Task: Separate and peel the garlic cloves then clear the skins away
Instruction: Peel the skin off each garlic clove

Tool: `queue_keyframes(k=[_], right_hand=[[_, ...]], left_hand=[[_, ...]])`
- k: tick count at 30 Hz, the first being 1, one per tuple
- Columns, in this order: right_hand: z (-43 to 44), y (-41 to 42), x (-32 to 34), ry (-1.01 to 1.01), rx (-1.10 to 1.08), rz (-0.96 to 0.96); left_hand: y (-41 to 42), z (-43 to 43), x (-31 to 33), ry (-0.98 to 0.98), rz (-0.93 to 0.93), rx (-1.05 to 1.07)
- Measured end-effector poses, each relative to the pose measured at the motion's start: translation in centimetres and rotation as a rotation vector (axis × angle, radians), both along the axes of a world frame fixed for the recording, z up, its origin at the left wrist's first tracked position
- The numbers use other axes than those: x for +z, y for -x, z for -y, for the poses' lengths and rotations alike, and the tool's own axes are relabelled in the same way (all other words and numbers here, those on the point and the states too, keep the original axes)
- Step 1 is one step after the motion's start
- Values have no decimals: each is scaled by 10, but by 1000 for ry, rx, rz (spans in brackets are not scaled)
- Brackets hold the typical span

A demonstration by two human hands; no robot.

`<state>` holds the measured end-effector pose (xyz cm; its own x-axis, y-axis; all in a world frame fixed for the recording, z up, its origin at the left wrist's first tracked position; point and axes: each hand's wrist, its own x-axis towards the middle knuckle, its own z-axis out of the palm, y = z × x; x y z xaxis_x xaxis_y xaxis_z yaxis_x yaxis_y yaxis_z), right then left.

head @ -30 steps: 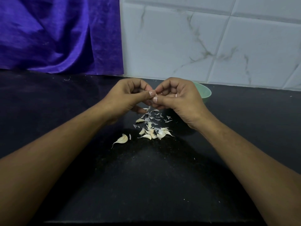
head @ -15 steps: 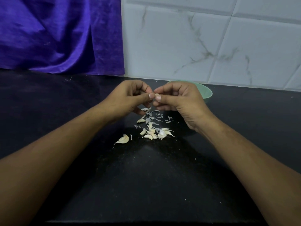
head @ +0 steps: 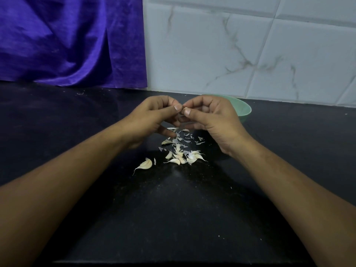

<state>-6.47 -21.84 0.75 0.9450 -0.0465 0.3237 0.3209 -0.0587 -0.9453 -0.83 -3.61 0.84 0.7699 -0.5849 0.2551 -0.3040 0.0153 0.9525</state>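
Little has shifted in the last second: the left hand and right hand still pinch one garlic clove between thumbs above the skins on the dark surface, so peeling goes on.

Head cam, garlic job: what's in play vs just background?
In play:
left hand and right hand, both pinching the held clove
clove pile
lone clove
loose skins
green bowl, probably; contents hidden

Just there:
purple cloth
tiled wall
black counter
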Motion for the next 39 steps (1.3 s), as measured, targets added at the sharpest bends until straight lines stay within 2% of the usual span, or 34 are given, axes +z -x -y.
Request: queue_keyframes(k=[3,8,13,22,31,39], right_hand=[[1,0,1,51,-41,9],[3,-1,3,-61,-28,-55],[3,0,4,-137,7,-113],[5,-2,3,-124,10,-139],[5,-2,1,-101,19,-144],[3,-1,0,-80,11,-151]], left_hand=[[-2,-1,3,53,-25,27],[-1,0,2,33,-71,72],[-2,0,1,9,-23,119],[-4,-2,-4,-141,266,226],[2,-3,-1,-154,349,217],[0,-4,-3,-258,566,264]])
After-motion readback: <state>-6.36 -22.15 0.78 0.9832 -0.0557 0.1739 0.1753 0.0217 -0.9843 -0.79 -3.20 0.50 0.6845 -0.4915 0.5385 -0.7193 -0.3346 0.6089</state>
